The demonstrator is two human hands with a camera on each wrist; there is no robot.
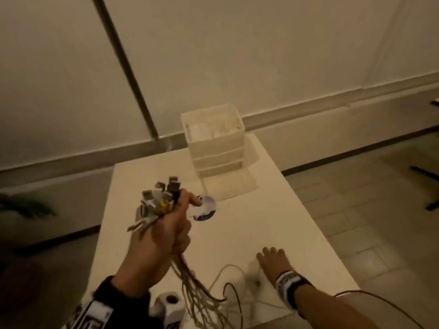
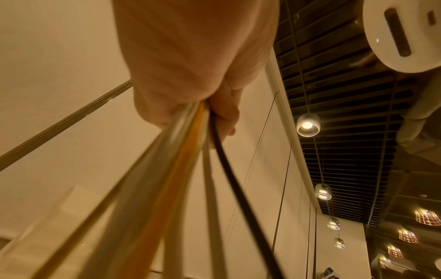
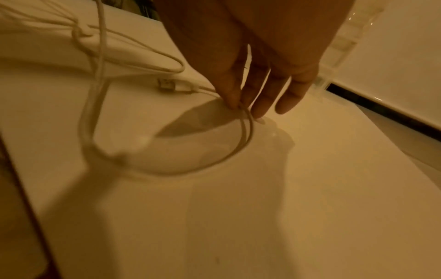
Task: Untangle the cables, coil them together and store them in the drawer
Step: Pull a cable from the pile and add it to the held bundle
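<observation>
Setting: dim room, white surface (image 1: 261,222) with a translucent drawer unit (image 1: 215,141) at its far end.
Left hand: your left hand (image 1: 161,236) is fisted round a bundle of cables (image 1: 159,195), USB plugs fanned above it, tails hanging to the near edge.
Right hand: your right hand (image 1: 273,260) lies flat, fingers straight, fingertips (image 3: 232,102) touching a loose white cable (image 3: 241,143) looped on the surface.
Progress: you seem mid-gathering; most plug ends are collected, one cable is still loose, coiling is not done, and whether a drawer is open I cannot tell.
Writing: wristband print and round sticker (image 1: 205,208) are too blurred to read.
</observation>
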